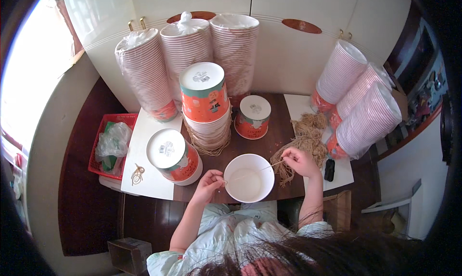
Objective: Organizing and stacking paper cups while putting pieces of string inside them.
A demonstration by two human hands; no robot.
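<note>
An upright white paper bucket (250, 164) stands at the table's front edge, its open mouth facing me. At its left rim, my left hand (210, 183) is closed in a pinch; what the fingertips hold is too small to make out. My right hand (300, 162), raised to the right of the bucket, pinches a thin tan cord (275, 164). That cord runs taut to the bucket's right side, and a faint pale line crosses the inside. Behind my right hand lies a heap of tan cords (308, 136).
Upside-down printed buckets stand left (175, 155), behind (204, 90) and back right (255, 114). Tall wrapped bucket stacks line the back (236, 49) and right (368, 119). A loose cord (137, 175) lies far left, near a red basket (115, 116). A black object (329, 170) lies right.
</note>
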